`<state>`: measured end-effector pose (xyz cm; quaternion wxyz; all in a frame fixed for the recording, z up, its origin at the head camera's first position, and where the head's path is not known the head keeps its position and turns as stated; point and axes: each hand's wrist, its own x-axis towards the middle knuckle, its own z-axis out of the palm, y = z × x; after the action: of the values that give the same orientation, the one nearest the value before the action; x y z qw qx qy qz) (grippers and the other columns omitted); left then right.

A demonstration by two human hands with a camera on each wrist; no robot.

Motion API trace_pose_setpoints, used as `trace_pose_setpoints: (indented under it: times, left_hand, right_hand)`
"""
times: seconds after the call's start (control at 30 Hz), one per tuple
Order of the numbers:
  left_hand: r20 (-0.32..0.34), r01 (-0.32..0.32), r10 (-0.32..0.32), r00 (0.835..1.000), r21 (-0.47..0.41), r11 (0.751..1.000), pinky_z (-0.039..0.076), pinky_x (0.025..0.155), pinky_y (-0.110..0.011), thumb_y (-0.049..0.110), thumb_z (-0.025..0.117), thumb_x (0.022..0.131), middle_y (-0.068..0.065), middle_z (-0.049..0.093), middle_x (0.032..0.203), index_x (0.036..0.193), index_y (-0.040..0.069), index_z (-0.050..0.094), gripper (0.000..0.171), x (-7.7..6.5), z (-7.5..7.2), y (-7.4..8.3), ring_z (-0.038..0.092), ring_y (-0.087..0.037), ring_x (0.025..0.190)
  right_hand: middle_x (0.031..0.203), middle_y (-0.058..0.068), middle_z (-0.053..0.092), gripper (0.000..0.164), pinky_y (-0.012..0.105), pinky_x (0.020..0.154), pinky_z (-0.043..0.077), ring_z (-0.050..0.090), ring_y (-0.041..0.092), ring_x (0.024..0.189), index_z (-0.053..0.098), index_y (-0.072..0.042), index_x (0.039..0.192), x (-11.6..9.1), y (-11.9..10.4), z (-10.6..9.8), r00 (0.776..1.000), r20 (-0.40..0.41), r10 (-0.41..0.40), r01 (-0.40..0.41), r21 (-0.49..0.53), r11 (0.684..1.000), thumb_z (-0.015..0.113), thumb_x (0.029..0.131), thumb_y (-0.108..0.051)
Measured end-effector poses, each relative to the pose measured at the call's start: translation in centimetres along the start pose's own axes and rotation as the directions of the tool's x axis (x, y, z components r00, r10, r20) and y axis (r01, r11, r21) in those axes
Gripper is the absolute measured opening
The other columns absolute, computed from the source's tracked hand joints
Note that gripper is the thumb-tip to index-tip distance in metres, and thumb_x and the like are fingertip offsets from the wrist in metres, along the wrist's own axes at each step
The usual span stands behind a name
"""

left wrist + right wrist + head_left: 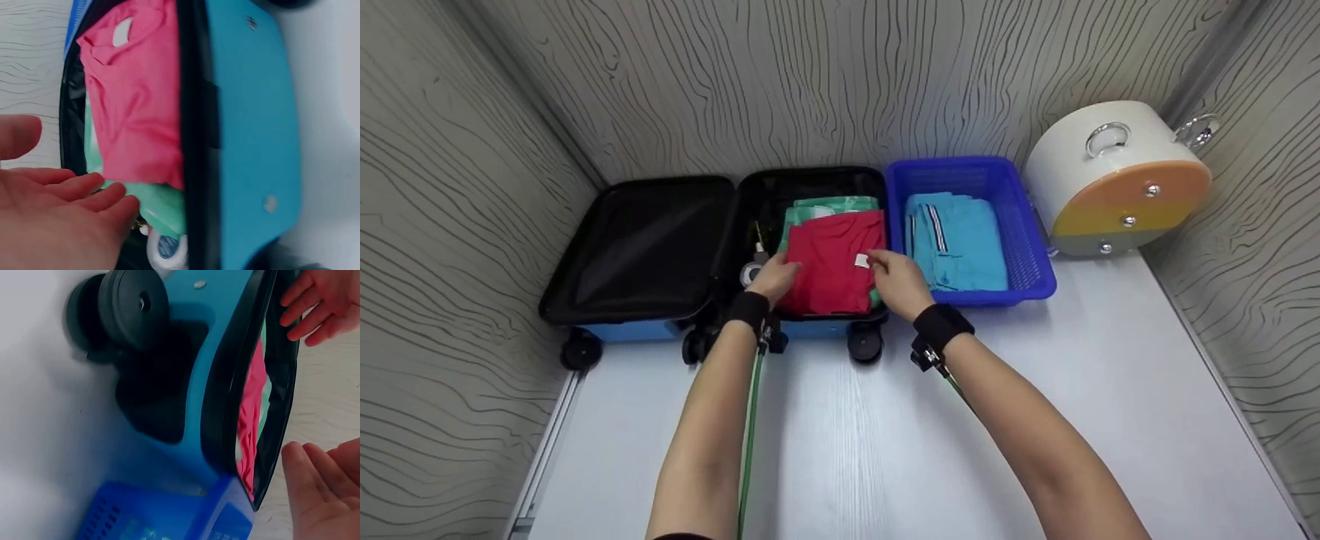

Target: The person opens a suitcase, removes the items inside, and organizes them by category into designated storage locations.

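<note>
I saw the left hand (pixel 775 279) and right hand (pixel 901 283), fingers loosely extended, flanking a folded red garment (pixel 829 262) on green fabric (pixel 836 204) inside the open suitcase (pixel 765 193); the blue plastic basket (pixel 1027 259) held folded light-blue clothing (pixel 971 240).

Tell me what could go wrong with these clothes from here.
The red garment reaches close to the right rim of the suitcase, so its edge could get pinched if the left half folds over. The left hand is close to the white round item and might nudge it under the green garment.
</note>
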<state>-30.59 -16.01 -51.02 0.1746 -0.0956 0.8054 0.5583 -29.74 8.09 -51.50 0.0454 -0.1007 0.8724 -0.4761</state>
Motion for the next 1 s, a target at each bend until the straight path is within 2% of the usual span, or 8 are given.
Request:
trace_pose_setpoints:
  times: [0.1,0.27,0.4,0.53,0.7,0.83,0.93,1.0]
  left_hand:
    - [0.014,0.029,-0.030,0.999,0.038,0.999,0.025,0.121,-0.043,0.021,0.041,0.109,-0.022,0.021,0.166,0.161,-0.004,0.018,0.062,-0.1,0.1,-0.7,0.022,-0.035,0.152]
    - [-0.048,0.015,-0.003,0.999,0.235,0.972,0.034,0.114,-0.039,0.016,0.038,0.104,-0.027,0.039,0.156,0.153,-0.011,0.033,0.056,0.0,0.6,-1.5,0.039,-0.035,0.142]
    - [-0.076,0.037,-0.011,0.997,0.341,0.939,0.045,0.086,-0.032,0.015,0.037,0.103,-0.021,0.062,0.112,0.122,-0.010,0.059,0.038,0.1,1.2,-1.6,0.058,-0.027,0.096]
    - [-0.070,0.084,-0.061,0.996,0.396,0.915,0.036,0.066,-0.030,0.016,0.039,0.104,-0.005,0.046,0.080,0.089,0.005,0.056,0.025,0.1,1.8,-1.5,0.042,-0.020,0.069]
    - [-0.094,0.098,-0.059,0.994,0.500,0.860,0.038,0.070,-0.030,0.016,0.044,0.104,-0.007,0.054,0.086,0.087,0.007,0.057,0.023,0.0,2.5,-1.1,0.048,-0.021,0.076]
    - [-0.124,0.112,-0.050,0.991,0.573,0.812,0.044,0.075,-0.031,0.016,0.048,0.102,-0.013,0.067,0.102,0.098,0.002,0.067,0.024,0.1,2.7,-1.1,0.055,-0.024,0.083]
    - [-0.138,0.111,-0.040,0.990,0.559,0.822,0.047,0.081,-0.033,0.013,0.048,0.101,-0.016,0.068,0.112,0.108,-0.001,0.067,0.025,0.6,2.8,-1.3,0.058,-0.025,0.091]
    - [-0.145,0.100,-0.028,0.989,0.519,0.849,0.046,0.081,-0.033,0.011,0.046,0.100,-0.015,0.067,0.109,0.103,-0.001,0.064,0.021,0.9,2.7,-1.4,0.057,-0.025,0.091]
  right_hand:
    - [0.135,0.019,0.064,0.039,0.034,0.080,0.049,0.064,0.029,0.110,0.058,0.004,0.141,0.1,0.0,0.6,0.998,0.040,0.038,-0.035,-0.076,0.996,0.045,0.105,-0.003]
    - [0.128,0.025,0.065,0.039,0.043,0.099,0.050,0.062,0.035,0.118,0.062,0.008,0.134,0.1,0.0,1.3,0.996,0.055,0.069,-0.051,-0.280,0.959,0.047,0.098,0.002]
    - [0.109,0.027,0.069,0.025,0.046,0.094,0.052,0.064,0.040,0.108,0.072,0.009,0.109,0.4,-0.5,2.2,0.997,0.055,0.046,-0.017,-0.441,0.897,0.053,0.094,0.004]
    - [0.105,0.029,0.064,0.018,0.049,0.082,0.057,0.065,0.040,0.099,0.073,0.009,0.096,0.5,-1.6,3.6,0.993,0.047,0.109,-0.061,-0.584,0.809,0.056,0.094,0.004]
    - [0.123,0.032,0.051,0.029,0.045,0.079,0.060,0.058,0.041,0.109,0.066,0.014,0.117,0.5,-2.8,5.3,0.960,0.023,0.277,-0.182,-0.703,0.687,0.057,0.098,-0.006]
    - [0.122,0.031,0.056,0.030,0.039,0.085,0.054,0.054,0.037,0.110,0.070,0.009,0.118,0.3,-3.1,5.7,0.952,0.080,0.294,-0.121,-0.786,0.606,0.056,0.099,-0.011]
    - [0.115,0.025,0.065,0.025,0.041,0.087,0.050,0.055,0.036,0.109,0.075,0.003,0.109,0.2,-2.9,5.6,0.961,0.111,0.253,-0.061,-0.808,0.586,0.058,0.098,-0.011]
    - [0.111,0.023,0.067,0.022,0.041,0.086,0.052,0.055,0.036,0.108,0.076,0.002,0.105,0.1,-2.8,5.7,0.972,0.101,0.214,-0.052,-0.791,0.610,0.059,0.098,-0.009]
